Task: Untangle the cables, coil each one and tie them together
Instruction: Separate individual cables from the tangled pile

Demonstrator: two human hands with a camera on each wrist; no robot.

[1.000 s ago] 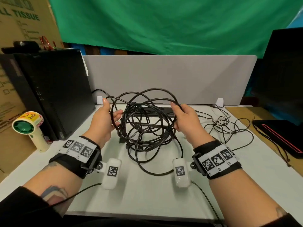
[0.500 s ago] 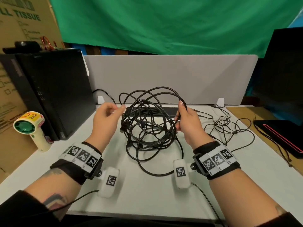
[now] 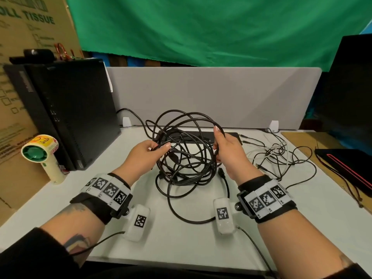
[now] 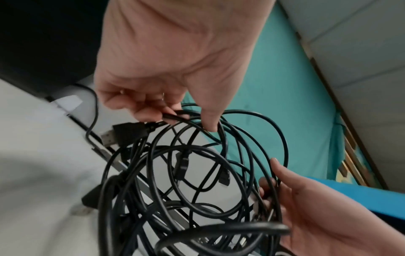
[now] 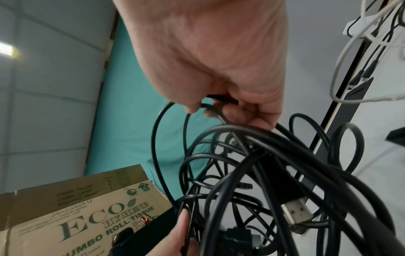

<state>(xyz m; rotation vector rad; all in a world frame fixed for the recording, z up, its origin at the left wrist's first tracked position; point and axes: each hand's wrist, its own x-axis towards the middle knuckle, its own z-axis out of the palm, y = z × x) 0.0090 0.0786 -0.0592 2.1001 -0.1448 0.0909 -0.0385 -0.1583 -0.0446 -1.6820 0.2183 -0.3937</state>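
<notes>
A tangle of black cables (image 3: 187,156) is lifted partly off the white table (image 3: 181,238) between both hands. My left hand (image 3: 147,152) pinches a strand on the tangle's left side; the left wrist view shows its fingers (image 4: 153,110) on a cable just behind a USB plug (image 4: 122,135). My right hand (image 3: 225,150) grips strands on the right side, fingers (image 5: 247,110) curled round black cable (image 5: 241,155). One loop (image 3: 181,210) trails on the table toward me. A second tangle of thin white and black cables (image 3: 277,154) lies to the right.
A black computer tower (image 3: 66,109) stands at the left with a small green-and-cream fan (image 3: 42,156) in front of it. A grey divider panel (image 3: 211,93) closes the back. A flat black bar (image 3: 201,135) lies behind the tangle. A black pad (image 3: 348,166) lies at the right edge.
My left hand moved right and now pinches a strand where it was open beside the tangle. My right hand shifted slightly up along its loop. The bundle tightened between them.
</notes>
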